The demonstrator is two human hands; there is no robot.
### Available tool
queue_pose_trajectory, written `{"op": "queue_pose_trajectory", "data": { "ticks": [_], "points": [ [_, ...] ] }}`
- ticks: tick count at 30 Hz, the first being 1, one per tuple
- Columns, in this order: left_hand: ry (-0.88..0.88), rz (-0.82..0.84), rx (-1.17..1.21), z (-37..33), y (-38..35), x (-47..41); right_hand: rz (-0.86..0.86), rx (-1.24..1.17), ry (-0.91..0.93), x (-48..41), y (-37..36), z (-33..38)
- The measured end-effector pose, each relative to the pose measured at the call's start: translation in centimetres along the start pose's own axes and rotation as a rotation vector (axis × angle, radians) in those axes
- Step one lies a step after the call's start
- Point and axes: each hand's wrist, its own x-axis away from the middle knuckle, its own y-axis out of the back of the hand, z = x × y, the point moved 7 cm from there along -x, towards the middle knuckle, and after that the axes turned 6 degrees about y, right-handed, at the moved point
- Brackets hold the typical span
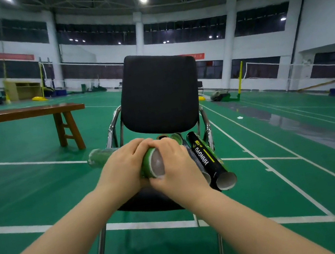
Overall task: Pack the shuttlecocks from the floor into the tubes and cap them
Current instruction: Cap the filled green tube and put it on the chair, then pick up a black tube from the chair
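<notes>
- Green tube (102,158): held level over the chair (158,92) seat, your left grip (124,168) wrapped round its middle.
- Cap (157,162), near end: your right grip (174,167) is curled over it; whether it is fully seated I cannot tell.
- Black tube (206,158), on the seat to the right: near end open, apparently still to cap.
- Loose shuttlecocks: none in view.

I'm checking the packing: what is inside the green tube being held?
Only a cloudy cap shows at the near end of the green tube, pinched by the right hand; the left hand grips its body. Contents are hidden.
</notes>
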Motion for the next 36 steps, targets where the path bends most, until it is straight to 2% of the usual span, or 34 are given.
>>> {"op": "queue_pose_trajectory", "data": {
  "ticks": [5, 10, 14, 16, 19, 22, 27, 32, 36],
  "points": [
    [0.129, -0.038, -0.087, 1.0, -3.6, -4.3, -0.126, 0.219, 0.039, -1.3, -0.5, -3.8],
    [0.226, 0.220, -0.267, 4.7, -9.4, -4.6, -0.090, 0.476, 0.147, -1.3, -4.8, -7.5],
    [0.255, 0.414, -0.182, 7.9, -14.4, -2.8, -0.091, 0.569, 0.254, -0.7, -9.0, -9.0],
    [0.245, 0.422, -0.146, 8.9, -15.8, -2.2, -0.090, 0.600, 0.288, -0.4, -11.4, -9.8],
    [0.227, 0.392, -0.111, 9.4, -16.8, -2.0, 0.006, 0.561, 0.300, 0.6, -14.7, -10.5],
    [0.196, 0.413, -0.107, 9.7, -17.3, -1.9, 0.006, 0.575, 0.304, 1.7, -15.1, -10.0],
    [0.147, 0.431, -0.103, 9.8, -16.7, -1.6, 0.107, 0.635, 0.206, 2.6, -12.7, -11.3],
    [0.150, 0.507, -0.159, 9.3, -16.0, -0.7, 0.260, 0.716, -0.062, 3.3, -10.6, -15.2],
    [0.139, 0.502, -0.144, 8.1, -14.8, 0.2, 0.315, 0.667, -0.101, 3.2, -10.8, -15.3]
  ]
}}
